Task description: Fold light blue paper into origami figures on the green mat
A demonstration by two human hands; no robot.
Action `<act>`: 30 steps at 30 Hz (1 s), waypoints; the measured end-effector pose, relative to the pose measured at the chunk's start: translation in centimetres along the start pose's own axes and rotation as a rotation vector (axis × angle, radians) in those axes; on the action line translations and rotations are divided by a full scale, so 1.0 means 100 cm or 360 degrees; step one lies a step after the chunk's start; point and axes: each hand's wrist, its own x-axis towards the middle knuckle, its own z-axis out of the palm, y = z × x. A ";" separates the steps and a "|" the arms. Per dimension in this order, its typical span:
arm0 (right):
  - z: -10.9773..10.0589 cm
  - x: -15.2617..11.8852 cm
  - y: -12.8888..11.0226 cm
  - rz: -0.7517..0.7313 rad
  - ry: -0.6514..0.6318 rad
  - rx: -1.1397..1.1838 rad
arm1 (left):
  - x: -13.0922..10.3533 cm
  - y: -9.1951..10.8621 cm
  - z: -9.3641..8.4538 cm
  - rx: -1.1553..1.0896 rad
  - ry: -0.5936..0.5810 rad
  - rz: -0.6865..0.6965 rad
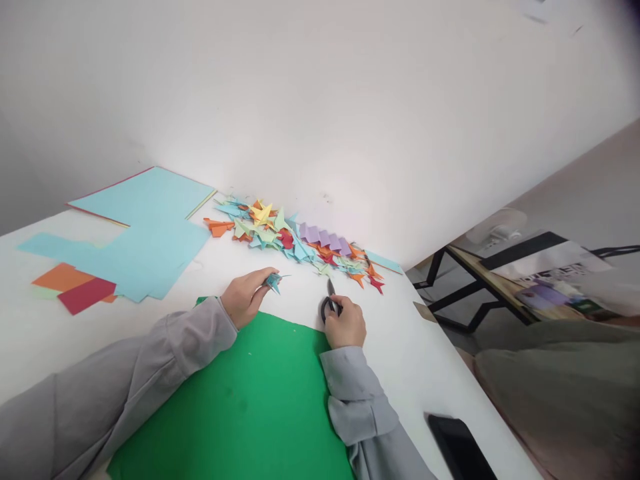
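Observation:
My left hand [247, 297] pinches a small folded blue paper piece [273, 282] above the far edge of a green sheet [245, 393]. To its right, my right hand [346, 323] is closed on black-handled scissors [331, 288], whose blades point away from me toward the wall. Beyond both hands lies a long pile of folded paper pieces [300, 248] in blue, orange, yellow, green and red, with a pleated purple strip [325, 239] on it.
Large light-blue sheets [150, 250] lie at the left, with orange and red paper pieces [87, 297] nearer me. A black phone [457, 445] rests at the table's right edge. The white wall rises behind the table; a black-framed rack [480, 280] stands at the right.

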 end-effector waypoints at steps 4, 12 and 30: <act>-0.003 -0.002 -0.021 0.0231 0.0121 0.0653 | 0.001 -0.001 -0.001 -0.0007 0.0004 -0.0012; -0.021 -0.008 -0.061 0.1223 -0.0750 0.2555 | 0.005 -0.009 -0.005 0.0004 0.0047 -0.0124; -0.039 -0.055 -0.104 0.0673 -0.1512 0.2128 | 0.005 -0.014 -0.004 0.0134 0.0146 -0.0128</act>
